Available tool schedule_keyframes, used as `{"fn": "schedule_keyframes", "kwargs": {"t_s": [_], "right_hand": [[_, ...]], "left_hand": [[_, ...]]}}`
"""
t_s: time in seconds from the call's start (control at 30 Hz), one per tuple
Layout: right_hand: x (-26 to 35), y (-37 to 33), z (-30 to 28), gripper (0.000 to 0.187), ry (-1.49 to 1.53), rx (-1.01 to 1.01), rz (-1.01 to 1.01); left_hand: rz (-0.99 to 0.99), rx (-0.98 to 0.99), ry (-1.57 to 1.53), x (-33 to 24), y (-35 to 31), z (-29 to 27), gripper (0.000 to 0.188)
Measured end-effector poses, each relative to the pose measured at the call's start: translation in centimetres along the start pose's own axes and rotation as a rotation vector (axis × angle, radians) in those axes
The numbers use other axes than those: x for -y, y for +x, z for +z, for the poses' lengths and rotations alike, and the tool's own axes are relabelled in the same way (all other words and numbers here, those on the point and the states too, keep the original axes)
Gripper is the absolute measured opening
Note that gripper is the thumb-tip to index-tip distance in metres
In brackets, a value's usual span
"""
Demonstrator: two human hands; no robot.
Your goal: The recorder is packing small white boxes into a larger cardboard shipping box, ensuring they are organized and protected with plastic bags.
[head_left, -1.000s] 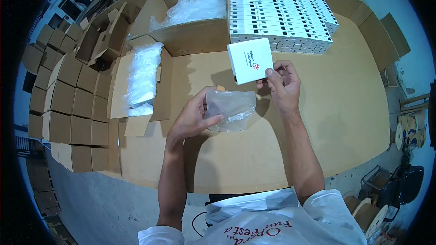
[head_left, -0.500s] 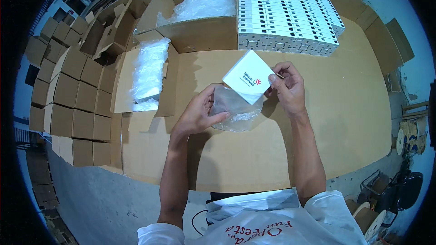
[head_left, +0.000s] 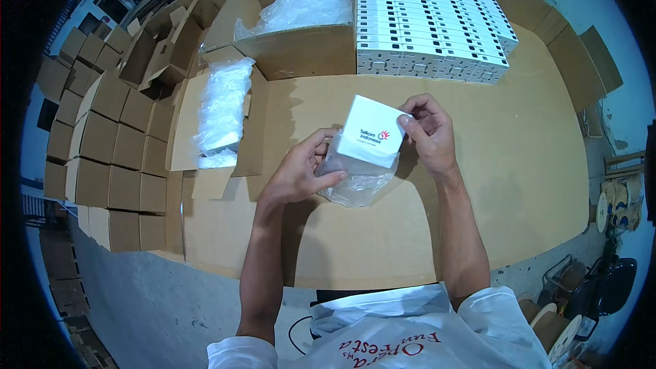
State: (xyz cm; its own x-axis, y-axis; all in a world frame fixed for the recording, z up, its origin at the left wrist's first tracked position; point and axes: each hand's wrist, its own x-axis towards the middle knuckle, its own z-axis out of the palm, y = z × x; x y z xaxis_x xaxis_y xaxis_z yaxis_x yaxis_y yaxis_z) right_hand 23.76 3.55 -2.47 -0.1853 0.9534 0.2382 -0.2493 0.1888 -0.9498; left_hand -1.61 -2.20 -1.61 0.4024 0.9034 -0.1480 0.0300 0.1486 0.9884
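Note:
A white square box (head_left: 372, 126) with red and dark print on its face is tilted above the table, its lower end inside a clear plastic bag (head_left: 355, 184). My right hand (head_left: 430, 135) pinches the box by its upper right corner. At the left, my left hand (head_left: 302, 167) holds the bag's open side between thumb and fingers; some of those fingers are hidden behind the plastic. The lower part of the bag hangs loose and crumpled below the box.
An open carton (head_left: 239, 116) holds a row of plastic-wrapped items at the left. Behind it, a larger carton (head_left: 301, 51) contains clear bags. Stacked white boxes (head_left: 430, 34) fill the back right. Brown boxes (head_left: 123, 143) are piled far left, beside the cardboard-covered table (head_left: 519, 184).
The white box has turned more upright and moved down, deeper into the plastic bag. My right hand has shifted slightly left with it; my left hand stays nearly in place.

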Motion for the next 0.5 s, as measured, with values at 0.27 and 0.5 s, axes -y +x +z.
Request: {"fn": "schedule_keyframes", "kwargs": {"t_s": [0.27, 0.5], "right_hand": [[-0.5, 0.0, 0.4, 0.015, 0.005, 0.084, 0.105], [-1.1, 0.0, 0.8, 0.019, -0.066, 0.137, 0.154]], "left_hand": [[0.055, -0.069, -0.063, 0.1, 0.6, 0.3, 0.063], [0.022, -0.255, -0.222, 0.5, 1.5, 1.1, 0.062]]}}
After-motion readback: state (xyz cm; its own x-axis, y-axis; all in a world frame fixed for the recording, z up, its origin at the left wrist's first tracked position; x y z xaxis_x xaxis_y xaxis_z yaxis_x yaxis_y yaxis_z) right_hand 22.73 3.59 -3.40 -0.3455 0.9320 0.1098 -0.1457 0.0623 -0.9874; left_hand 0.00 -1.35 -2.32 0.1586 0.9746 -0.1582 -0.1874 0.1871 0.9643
